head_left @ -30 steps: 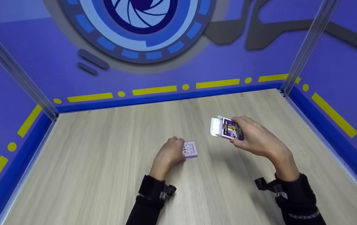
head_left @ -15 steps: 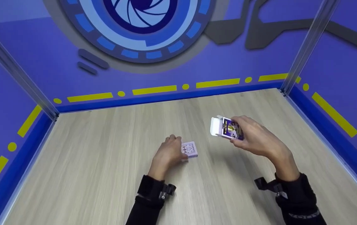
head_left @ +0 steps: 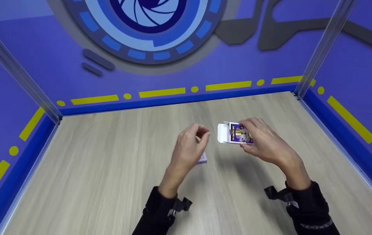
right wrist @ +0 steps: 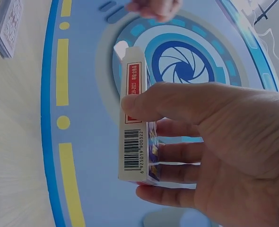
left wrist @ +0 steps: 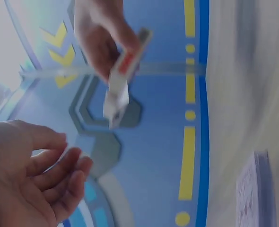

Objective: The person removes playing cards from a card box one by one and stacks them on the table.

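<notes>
My right hand (head_left: pixel 267 143) grips a purple-and-white playing card box (head_left: pixel 239 133) above the table, its white end flap standing out to the left. In the right wrist view the thumb presses the box's narrow side (right wrist: pixel 132 127), which bears a barcode and a red label; the fingers are behind. My left hand (head_left: pixel 189 147) is raised to the left of the box, its fingers loosely curled and holding nothing, as the left wrist view also shows. Below it, partly hidden by it in the head view, a deck of playing cards (head_left: pixel 202 158) lies on the table.
The wood-grain table (head_left: pixel 107 163) is bounded by blue printed walls (head_left: pixel 159 78) at the back and both sides. Metal posts (head_left: pixel 319 49) stand in the back corners. The deck's edge (left wrist: pixel 265 194) shows at the lower right of the left wrist view.
My left hand has let go of the deck and risen up and to the right, towards the box. The deck stays on the table. My right hand has barely moved, the box tilting slightly.
</notes>
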Available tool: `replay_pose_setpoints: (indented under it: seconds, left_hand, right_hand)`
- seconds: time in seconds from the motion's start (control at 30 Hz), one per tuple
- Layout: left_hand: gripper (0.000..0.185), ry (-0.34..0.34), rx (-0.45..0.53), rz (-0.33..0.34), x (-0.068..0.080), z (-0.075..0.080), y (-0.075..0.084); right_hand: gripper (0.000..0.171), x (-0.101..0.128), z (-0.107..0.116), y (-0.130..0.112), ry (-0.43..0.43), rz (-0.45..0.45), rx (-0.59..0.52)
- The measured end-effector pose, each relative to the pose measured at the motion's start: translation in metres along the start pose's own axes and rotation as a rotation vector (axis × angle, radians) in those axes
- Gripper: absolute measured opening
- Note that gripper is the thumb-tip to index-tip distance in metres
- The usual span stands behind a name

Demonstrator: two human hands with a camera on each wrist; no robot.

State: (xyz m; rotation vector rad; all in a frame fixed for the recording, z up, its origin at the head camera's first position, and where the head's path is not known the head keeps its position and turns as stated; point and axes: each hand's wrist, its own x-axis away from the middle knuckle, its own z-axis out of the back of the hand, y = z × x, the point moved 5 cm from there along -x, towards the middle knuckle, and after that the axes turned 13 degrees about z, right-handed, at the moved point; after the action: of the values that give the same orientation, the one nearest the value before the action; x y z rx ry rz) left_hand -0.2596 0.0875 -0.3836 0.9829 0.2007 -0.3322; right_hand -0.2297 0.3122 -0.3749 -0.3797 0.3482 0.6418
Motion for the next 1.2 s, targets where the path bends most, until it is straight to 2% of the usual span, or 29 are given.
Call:
replay_pose_setpoints:
  seconds: [0.13,0.23,0.43,0.57,0.67,1.0,1.2]
  left_hand:
    - [0.008,-0.049,0.154,-0.026,0.004,-0.017,0.008]
    - [0.012,-0.076,0.191,-0.002,0.004,-0.026,0.005]
    - [0.017,-0.145,0.222,0.119,-0.001,-0.035,-0.011]
    - [0.019,-0.23,0.286,0.209,-0.004,-0.038,-0.021]
    - [0.022,-0.265,0.3,0.254,-0.004,-0.04,-0.026]
    - [0.025,-0.253,0.289,0.314,-0.004,-0.042,-0.03]
    - [0.024,-0.275,0.292,0.314,-0.003,-0.042,-0.028]
  right_hand:
    - [0.062,-0.004,-0.004,-0.008,0.005,0.036,0.016]
    - [0.064,-0.007,-0.006,-0.016,0.007,0.078,0.02]
    - [0.066,-0.012,-0.01,-0.028,0.016,0.146,0.043]
    - [0.065,-0.013,-0.013,-0.03,0.002,0.153,0.06]
    - [0.065,-0.012,-0.015,-0.031,-0.019,0.147,0.068]
    - [0.065,-0.01,-0.019,-0.031,-0.033,0.142,0.068]
    - [0.065,-0.011,-0.02,-0.03,-0.024,0.157,0.073]
